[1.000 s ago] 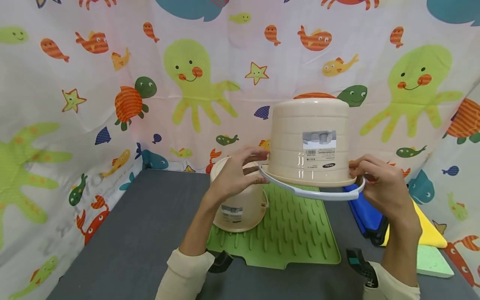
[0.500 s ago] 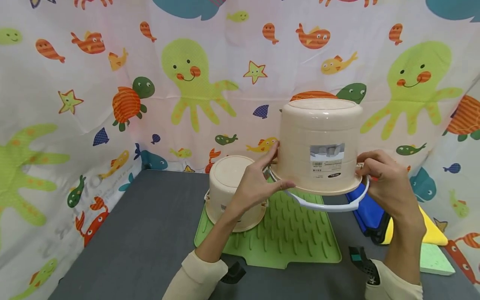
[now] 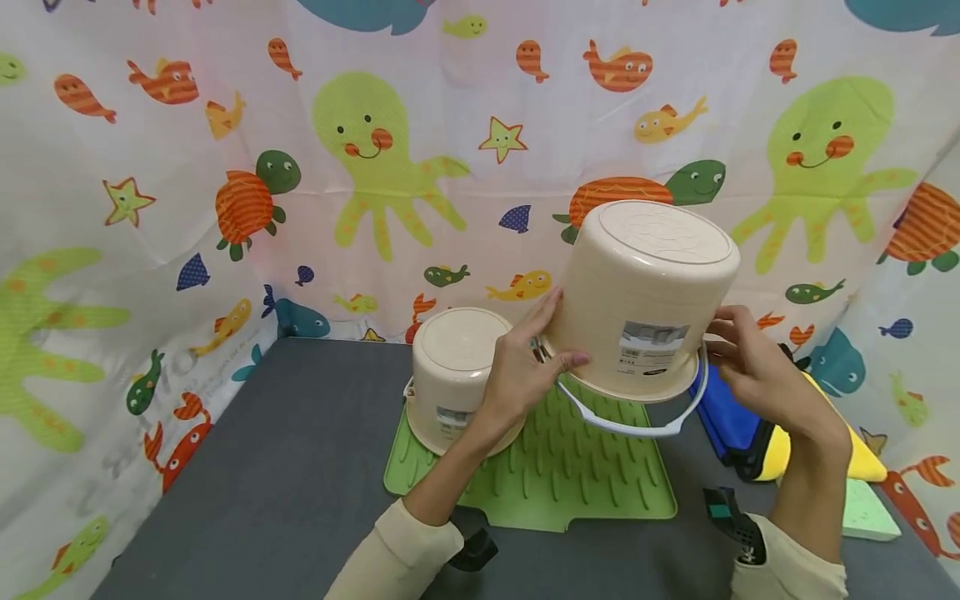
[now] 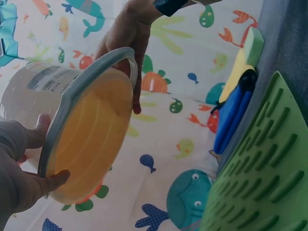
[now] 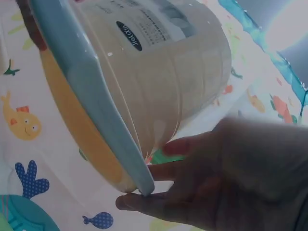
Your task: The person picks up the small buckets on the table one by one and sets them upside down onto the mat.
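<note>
An upside-down cream bucket (image 3: pixel 648 287) is tilted in the air, its label facing the head camera and its blue-grey handle (image 3: pixel 637 429) hanging below the rim. My left hand (image 3: pixel 528 362) grips the rim at the left, with a finger over the inside edge in the left wrist view. At the right end of the handle is my right hand (image 3: pixel 761 371), fingers fairly straight and fingertips right at the rim and handle end in the right wrist view. A second cream bucket (image 3: pixel 457 350) stands upside down on a green ribbed mat (image 3: pixel 577 475), partly hidden by my left hand.
A folded blue cloth (image 3: pixel 723 417), a yellow cloth (image 3: pixel 847 450) and a pale green sponge-like block (image 3: pixel 870 512) lie at the right of the dark grey table (image 3: pixel 285 467). A curtain printed with sea animals (image 3: pixel 465 233) hangs behind and at both sides.
The held bucket has moved slightly right and tilted, showing more of its base. My left hand has shifted right along with it, uncovering more of the standing bucket. The right fingers have loosened.
</note>
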Action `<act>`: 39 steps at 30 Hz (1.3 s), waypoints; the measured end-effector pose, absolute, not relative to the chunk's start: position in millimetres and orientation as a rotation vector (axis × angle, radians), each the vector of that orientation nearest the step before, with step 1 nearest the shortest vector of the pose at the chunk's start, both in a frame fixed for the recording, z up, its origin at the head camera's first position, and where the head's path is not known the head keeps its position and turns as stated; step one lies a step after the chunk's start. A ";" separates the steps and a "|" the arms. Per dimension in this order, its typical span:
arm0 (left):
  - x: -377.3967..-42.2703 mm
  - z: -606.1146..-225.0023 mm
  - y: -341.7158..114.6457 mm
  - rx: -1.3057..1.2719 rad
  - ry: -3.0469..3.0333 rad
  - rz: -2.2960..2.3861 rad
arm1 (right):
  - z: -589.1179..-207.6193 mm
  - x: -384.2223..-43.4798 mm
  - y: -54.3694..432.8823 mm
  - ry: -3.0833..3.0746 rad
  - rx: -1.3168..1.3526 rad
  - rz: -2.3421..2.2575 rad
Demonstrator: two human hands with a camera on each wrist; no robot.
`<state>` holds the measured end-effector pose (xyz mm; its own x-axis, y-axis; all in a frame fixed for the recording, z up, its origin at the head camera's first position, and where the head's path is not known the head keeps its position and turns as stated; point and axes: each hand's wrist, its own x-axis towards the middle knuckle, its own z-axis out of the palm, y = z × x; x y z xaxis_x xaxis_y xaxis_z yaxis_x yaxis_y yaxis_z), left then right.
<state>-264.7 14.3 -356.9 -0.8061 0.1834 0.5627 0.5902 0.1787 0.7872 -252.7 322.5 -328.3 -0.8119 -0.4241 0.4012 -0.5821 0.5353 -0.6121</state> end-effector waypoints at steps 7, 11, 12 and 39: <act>-269.7 -367.7 22.0 -0.786 -2.185 -1.627 | -321.0 -247.5 318.4 -2.655 0.727 1.422; -275.1 -377.4 28.3 -0.765 -2.255 -1.544 | -327.9 -255.7 311.3 -2.626 0.599 1.497; -276.2 -379.4 29.5 -0.755 -2.278 -1.525 | -331.0 -258.5 310.6 -2.603 0.582 1.519; -294.8 -418.1 25.9 -0.566 -2.770 -1.831 | -381.0 -294.3 316.3 -2.902 0.635 1.542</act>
<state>-294.8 25.9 -418.1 -0.9186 0.3951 -0.0041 0.1511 0.3609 0.9203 -294.3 316.3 -381.0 -0.9078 -0.4194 -0.0039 -0.2315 0.5088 -0.8291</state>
